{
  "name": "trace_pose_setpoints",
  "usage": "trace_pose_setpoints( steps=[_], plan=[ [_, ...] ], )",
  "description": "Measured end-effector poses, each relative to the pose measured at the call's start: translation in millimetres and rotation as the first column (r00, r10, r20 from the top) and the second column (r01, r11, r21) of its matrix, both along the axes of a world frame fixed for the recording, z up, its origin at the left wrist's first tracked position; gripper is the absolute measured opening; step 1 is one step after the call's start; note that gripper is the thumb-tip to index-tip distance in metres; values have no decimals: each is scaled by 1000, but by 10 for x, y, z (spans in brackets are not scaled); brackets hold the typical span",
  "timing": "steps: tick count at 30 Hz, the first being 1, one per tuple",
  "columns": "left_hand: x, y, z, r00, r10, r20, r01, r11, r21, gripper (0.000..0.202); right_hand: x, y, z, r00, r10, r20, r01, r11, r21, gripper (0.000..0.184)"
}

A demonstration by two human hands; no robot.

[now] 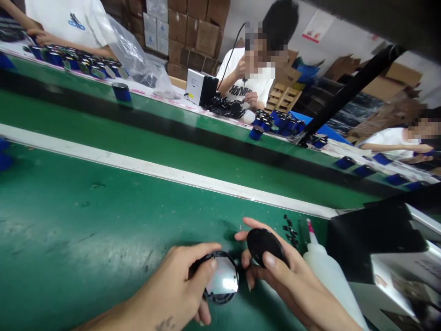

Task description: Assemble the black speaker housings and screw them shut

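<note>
My left hand is closed around a round black part with a shiny mirror-like face, held just above the green table. My right hand pinches a black oval disc between thumb and fingers, right beside the round part. The two parts are close together but apart.
A white squeeze bottle lies right of my right hand, with small black pieces behind it and a black box further right. Blue cups line the far conveyor edge, where other people work.
</note>
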State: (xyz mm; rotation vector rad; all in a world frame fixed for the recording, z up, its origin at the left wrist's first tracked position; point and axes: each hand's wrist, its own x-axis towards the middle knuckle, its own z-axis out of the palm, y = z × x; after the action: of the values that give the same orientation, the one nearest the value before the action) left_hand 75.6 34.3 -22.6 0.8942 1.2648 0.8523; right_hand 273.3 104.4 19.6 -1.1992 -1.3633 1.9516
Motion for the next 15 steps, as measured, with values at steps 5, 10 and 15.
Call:
trace_pose_setpoints(
  steps=[5, 10, 15],
  plan=[
    [2, -3, 8, 1000, 13, 17, -12, 999, -41, 61, 12, -9, 0, 997, -2, 75, 0, 999, 36, 60],
    [-10, -27, 6, 999, -3, 32, 4, 1000, -29, 59, -16, -36, -16, 989, 36, 142, -49, 995, 88, 56],
    [-19, -33, -3, 999, -10, 42, 11, 1000, -25, 60, -6, -16, -76, 988, 46, 149, -63, 991, 114, 54]
  ],
)
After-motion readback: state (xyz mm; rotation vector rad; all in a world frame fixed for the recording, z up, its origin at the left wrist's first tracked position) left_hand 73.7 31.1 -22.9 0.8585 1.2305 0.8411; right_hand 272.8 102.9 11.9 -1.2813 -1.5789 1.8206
